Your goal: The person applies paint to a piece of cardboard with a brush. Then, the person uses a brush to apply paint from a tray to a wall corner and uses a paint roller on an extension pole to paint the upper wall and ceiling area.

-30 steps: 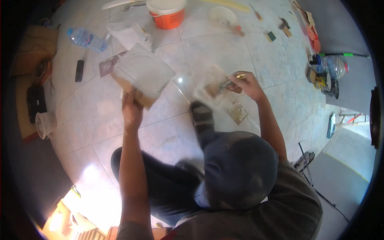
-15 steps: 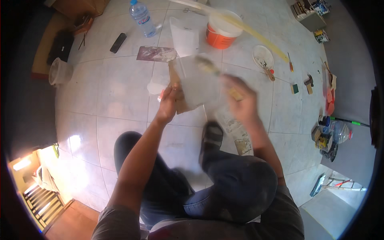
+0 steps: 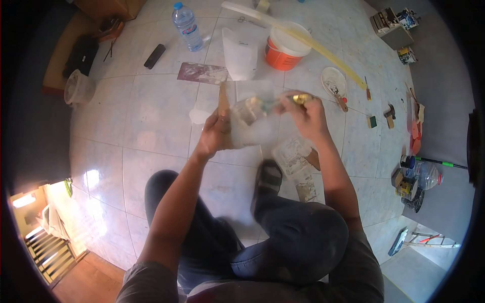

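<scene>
Held up in front of me, in my left hand (image 3: 214, 135), is a pale square slab (image 3: 241, 132) with a tan strip along its left edge; my fingers are closed on that edge. My right hand (image 3: 308, 118) grips a yellow-handled tool (image 3: 301, 99), whose blurred blade end lies over the slab's face; whether it touches is unclear. Beneath my right hand, a translucent tray (image 3: 287, 160) smeared with pale material lies on the tiled floor beside my shoe (image 3: 267, 177).
An orange bucket (image 3: 282, 59), water bottle (image 3: 185, 28), dark red float (image 3: 194, 71), white bag (image 3: 237, 53) and yellow bar (image 3: 333, 55) lie ahead. A plate (image 3: 333, 81), hammer (image 3: 389, 113) and paint containers (image 3: 405, 188) are rightward; a translucent bucket (image 3: 78, 91) is left.
My right hand has moved from near the tray up to the slab, its tool shifting across the face. The slab now sits more upright in the view, which has swung with my head.
</scene>
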The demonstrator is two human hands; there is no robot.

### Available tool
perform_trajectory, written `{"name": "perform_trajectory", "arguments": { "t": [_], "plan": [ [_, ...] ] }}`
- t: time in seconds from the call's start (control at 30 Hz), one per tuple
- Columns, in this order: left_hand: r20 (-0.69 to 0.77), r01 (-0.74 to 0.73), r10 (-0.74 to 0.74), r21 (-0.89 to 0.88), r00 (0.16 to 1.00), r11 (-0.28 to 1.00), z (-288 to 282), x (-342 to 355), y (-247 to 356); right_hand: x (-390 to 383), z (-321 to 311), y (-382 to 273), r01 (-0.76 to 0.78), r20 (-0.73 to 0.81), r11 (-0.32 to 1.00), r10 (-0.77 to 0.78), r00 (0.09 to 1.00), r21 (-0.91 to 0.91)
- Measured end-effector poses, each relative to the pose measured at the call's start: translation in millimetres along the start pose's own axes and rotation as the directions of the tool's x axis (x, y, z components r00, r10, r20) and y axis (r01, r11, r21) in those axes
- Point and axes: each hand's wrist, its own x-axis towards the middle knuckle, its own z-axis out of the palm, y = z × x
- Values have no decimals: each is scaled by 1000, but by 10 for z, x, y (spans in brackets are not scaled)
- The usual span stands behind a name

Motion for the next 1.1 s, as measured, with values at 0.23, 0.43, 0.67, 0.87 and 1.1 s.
{"name": "perform_trajectory", "arguments": {
  "t": [0.23,0.43,0.67,0.87,1.1],
  "plan": [
    [28,-107,110,-92,994,990,-2,-65,-40,72,63,-215,112,-361,989,-139,922,-94],
    [126,-63,45,142,991,988,-91,-38,-15,-108,90,122,-27,-509,994,-31,860,-105],
    [49,-189,183,179,982,966,64,-71,-36,-80,502,-180,91,-439,988,-26,898,127],
    [30,-133,131,346,991,929,-51,-52,-222,-194,303,-41,65,-611,997,-31,791,33],
    [113,-245,219,349,969,905,-20,-26,-187,-178,485,90,45,-547,999,-22,837,30]
  ]
}}
